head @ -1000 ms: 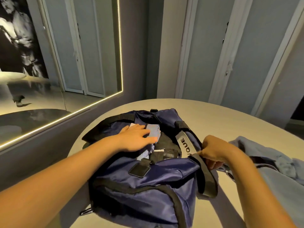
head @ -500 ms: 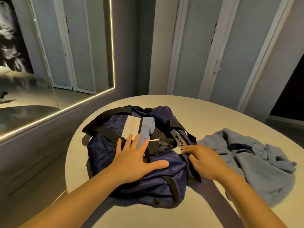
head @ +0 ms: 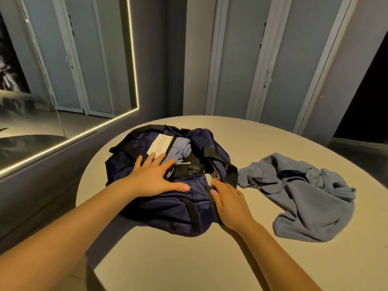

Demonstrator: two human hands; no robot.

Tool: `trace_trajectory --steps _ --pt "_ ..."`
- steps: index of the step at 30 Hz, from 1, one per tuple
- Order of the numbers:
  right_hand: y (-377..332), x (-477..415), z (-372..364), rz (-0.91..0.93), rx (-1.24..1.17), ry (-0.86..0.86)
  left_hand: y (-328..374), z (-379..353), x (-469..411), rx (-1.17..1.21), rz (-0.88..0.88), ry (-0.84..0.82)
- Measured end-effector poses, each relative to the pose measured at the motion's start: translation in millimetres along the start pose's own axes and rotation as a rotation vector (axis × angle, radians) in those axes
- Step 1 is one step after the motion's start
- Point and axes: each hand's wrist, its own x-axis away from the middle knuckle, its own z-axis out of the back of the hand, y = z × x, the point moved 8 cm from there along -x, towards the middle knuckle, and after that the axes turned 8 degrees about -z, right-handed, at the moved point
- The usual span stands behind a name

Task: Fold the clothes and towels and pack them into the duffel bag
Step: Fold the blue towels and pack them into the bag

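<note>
The flat left hand (head: 155, 179) and right hand (head: 228, 200) are pressing the duffel bag (head: 159, 208); a folded cloth (head: 180, 151) is sitting inside, and a crumpled top (head: 304, 198) is waiting on the right.

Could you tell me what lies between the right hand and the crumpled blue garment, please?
In the head view, only bare table separates the right hand from the blue garment.

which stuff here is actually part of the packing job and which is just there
Part of the job: navy duffel bag, folded light blue cloth inside it, crumpled blue-grey garment on the table, left hand flat on the bag, right hand resting on the bag.
Just there: round table, LED-edged mirror, pale cupboard doors.
</note>
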Motion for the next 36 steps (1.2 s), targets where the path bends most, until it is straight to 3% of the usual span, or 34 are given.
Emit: trace_trajectory --steps 5,8,12,19,24,27,30,33,36 --pt "-4 -9 3 0.009 -0.016 -0.002 40 -16 8 0.029 0.174 0.065" --pt "-5 -2 19 0.063 -0.048 -0.013 40 -37 1 -0.019 0.202 0.211" --pt "5 22 66 0.138 -0.144 0.116 36 -44 -8 -0.084 0.17 0.364" --pt "118 38 118 -0.204 0.196 0.342 19 -36 -33 -0.115 0.159 0.397" --pt "175 47 92 -0.475 0.292 0.202 20 -31 -47 -0.142 0.172 0.436" --pt "181 47 90 -0.489 0.318 0.219 24 -23 -47 -0.109 0.169 0.46" --pt "176 49 99 -0.465 0.154 0.288 54 -2 -31 -0.09 0.079 0.648" --pt "160 59 100 -0.365 -0.106 0.217 122 10 -11 0.008 -0.23 0.821" --pt "119 75 106 -0.17 -0.419 0.079 177 -7 -11 0.253 -0.395 0.603"
